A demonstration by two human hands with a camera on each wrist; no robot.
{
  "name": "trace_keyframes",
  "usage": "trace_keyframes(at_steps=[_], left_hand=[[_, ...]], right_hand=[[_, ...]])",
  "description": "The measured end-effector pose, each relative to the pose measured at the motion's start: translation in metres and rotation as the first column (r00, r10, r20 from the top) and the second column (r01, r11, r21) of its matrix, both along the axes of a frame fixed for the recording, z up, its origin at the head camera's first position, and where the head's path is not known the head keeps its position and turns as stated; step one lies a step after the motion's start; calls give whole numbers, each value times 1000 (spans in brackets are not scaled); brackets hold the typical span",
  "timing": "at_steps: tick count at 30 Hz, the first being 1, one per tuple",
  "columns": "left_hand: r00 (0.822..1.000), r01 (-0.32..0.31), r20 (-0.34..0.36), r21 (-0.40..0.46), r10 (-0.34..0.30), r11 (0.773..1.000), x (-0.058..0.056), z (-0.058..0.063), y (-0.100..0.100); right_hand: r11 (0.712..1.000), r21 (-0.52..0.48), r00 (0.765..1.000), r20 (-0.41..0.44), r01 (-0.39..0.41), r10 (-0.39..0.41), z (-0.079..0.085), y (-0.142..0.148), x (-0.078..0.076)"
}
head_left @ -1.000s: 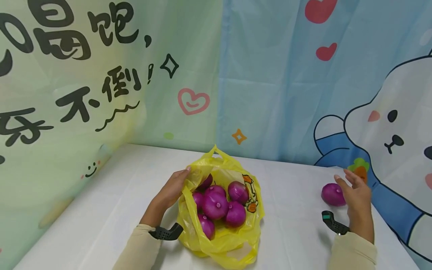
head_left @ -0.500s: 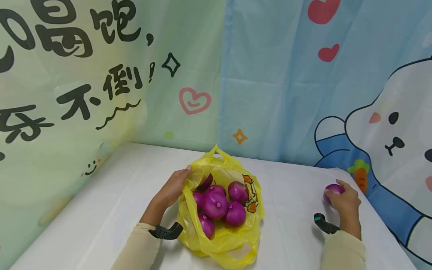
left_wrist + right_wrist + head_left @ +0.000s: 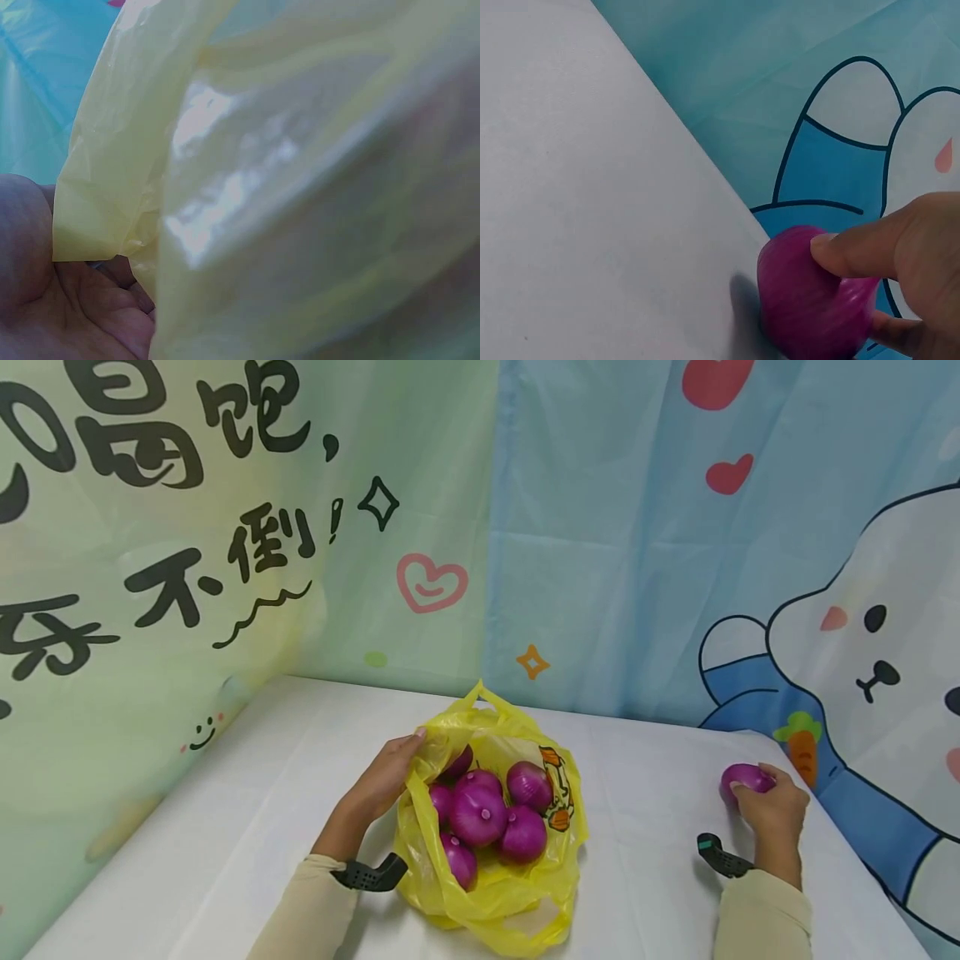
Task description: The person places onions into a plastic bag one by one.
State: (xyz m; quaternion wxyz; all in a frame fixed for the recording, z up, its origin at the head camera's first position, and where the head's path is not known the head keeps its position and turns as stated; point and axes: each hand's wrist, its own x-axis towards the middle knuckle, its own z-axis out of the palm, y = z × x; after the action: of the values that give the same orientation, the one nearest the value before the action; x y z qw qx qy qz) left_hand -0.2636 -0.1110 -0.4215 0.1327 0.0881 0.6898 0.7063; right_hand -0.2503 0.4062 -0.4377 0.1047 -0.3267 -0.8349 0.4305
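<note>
A yellow plastic bag (image 3: 487, 906) stands with its mouth wide on the white table, several purple onions (image 3: 478, 817) inside it. At the bag's left edge, my left hand (image 3: 378, 783) pinches the plastic; in the left wrist view the film (image 3: 112, 172) passes between thumb and fingers, and the fingertips are hidden behind it. Far to the right, a single purple onion (image 3: 742, 783) is in the grip of my right hand (image 3: 776, 810). The right wrist view has the thumb pressed on that onion (image 3: 802, 300), with fingers on its other side, partly hidden.
The white tabletop (image 3: 645, 860) lies between the bag and my right hand. A printed cloth backdrop (image 3: 600, 543) rises behind the table's back edge and along both sides. My right hand is near the table's right edge.
My right hand has come in from the right, closed its fingers round the lone onion and tilted it slightly. My left hand and the bag have stayed in place.
</note>
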Motion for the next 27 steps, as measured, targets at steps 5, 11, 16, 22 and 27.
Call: trace_keyframes(at_steps=[5, 11, 16, 22, 27], left_hand=[[1000, -4, 5, 6, 4, 1000, 0, -1, 0], [1000, -12, 13, 12, 12, 1000, -1, -1, 1], [1000, -5, 6, 9, 5, 1000, -1, -2, 1], [1000, -3, -2, 11, 3, 1000, 0, -1, 0], [1000, 1, 0, 16, -1, 1000, 0, 0, 0]], right_hand=[[1000, 28, 999, 40, -8, 7, -3, 0, 0], [998, 25, 998, 18, -59, 59, 1, -5, -4], [996, 49, 996, -37, -81, 83, 6, -10, -6], [990, 28, 984, -112, -138, 141, 10, -16, -10], [978, -86, 974, -141, -189, 176, 16, -28, -14]])
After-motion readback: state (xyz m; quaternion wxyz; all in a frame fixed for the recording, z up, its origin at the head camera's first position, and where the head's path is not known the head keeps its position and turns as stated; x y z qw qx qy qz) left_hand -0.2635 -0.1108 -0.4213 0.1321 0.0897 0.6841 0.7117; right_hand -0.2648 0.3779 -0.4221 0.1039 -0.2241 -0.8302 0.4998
